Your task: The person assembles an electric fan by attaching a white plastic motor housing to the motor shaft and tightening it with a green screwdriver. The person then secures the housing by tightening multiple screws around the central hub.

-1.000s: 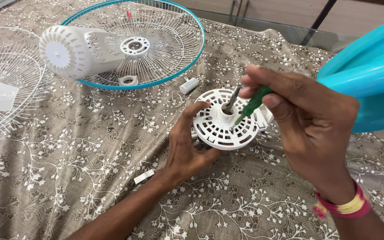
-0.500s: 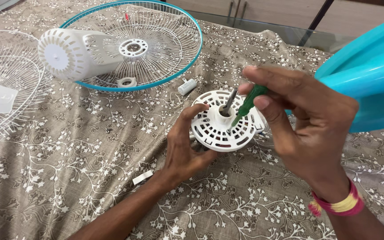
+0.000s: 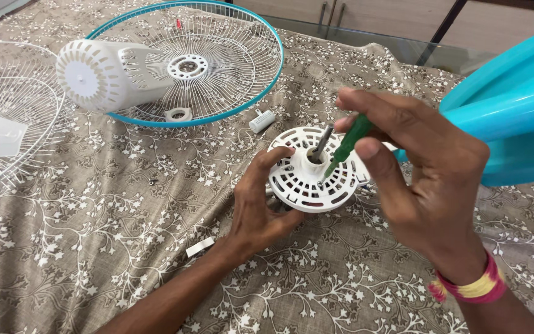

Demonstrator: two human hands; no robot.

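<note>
Gripping a green screwdriver [image 3: 348, 141] between thumb and fingertips, my right hand [image 3: 424, 185] hangs over the round white slotted motor cover [image 3: 312, 170], which sits on the patterned cloth [image 3: 94, 247] a little right of the table's middle. The driver leans toward me and to the left, and its tip meets the cover's top face just beside the raised central hub; whether it sits in a screw head I cannot tell. A bare metal shaft [image 3: 322, 140] sticks up out of that hub, tilted slightly right.

My left hand [image 3: 258, 207] steadies the cover from its near left side: the thumb is hooked over the rim, the other fingers are curled underneath, closed narrow around the edge.

Toward the table's far left lies a round wire fan guard with a blue rim [image 3: 217, 55], and a white ribbed motor housing [image 3: 103, 74] rests on its left part. A second, all-white wire guard [image 3: 13, 124] lies at the left edge. A small white cylinder [image 3: 262, 120] lies on the cloth between the blue-rimmed guard and the motor cover, apart from both. A small white flat piece [image 3: 199, 247] lies beside my left wrist. A large turquoise plastic body [image 3: 514, 117] fills the right edge, behind my right hand.
</note>
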